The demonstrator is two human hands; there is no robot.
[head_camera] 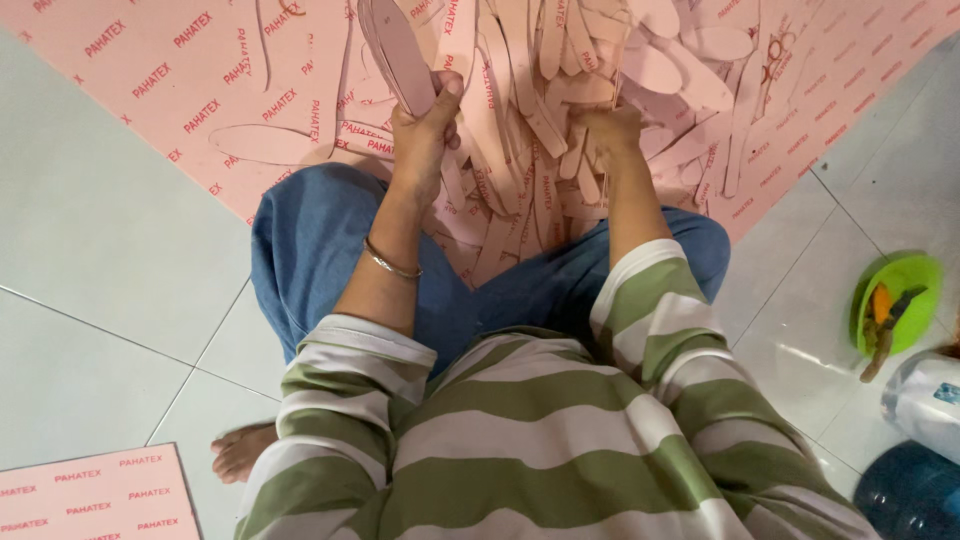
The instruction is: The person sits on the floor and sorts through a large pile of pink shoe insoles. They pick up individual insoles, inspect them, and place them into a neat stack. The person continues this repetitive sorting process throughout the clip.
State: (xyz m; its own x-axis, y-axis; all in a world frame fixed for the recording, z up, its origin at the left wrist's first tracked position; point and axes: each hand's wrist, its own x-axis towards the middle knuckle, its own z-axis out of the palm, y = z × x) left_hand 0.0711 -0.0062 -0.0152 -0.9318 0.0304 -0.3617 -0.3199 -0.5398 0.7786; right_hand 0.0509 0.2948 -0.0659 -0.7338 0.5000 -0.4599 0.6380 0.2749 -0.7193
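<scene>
Head camera looks straight down at my lap, where I sit on pale floor tiles point(110, 250) in blue jeans point(310, 235) and a green-and-white striped long-sleeved top point(530, 430). My left hand point(425, 135) is clenched around a small stack of flat pink sole-shaped cardboard cutouts point(395, 45), thumb pressed on the front of the stack, which stands tilted up and away to the far left. A thin metal bangle point(390, 265) sits on that forearm.

My right hand point(608, 135) reaches into the loose heap of pink cardboard strips and offcuts point(530, 150) piled between my knees and beyond. Its fingers are buried among the strips, so I cannot tell whether they are closed on anything or lying loose.

The heap lies on a large pink cardboard sheet printed with red lettering point(190, 90), spread across the far side of the floor, with sole-shaped outlines cut into it at the left. More oval cutouts point(690, 50) lie at the far right of the heap.

Near left, the corner of another pink printed sheet point(90, 495) shows, with my bare foot point(240, 450) just beside it. At the right, well apart from my hands, a green plastic bowl point(915, 275) holds 1 orange-handled tool point(882, 310), and a white plastic-wrapped bundle point(925, 400) and a dark blue round container point(910, 495) sit nearer.
</scene>
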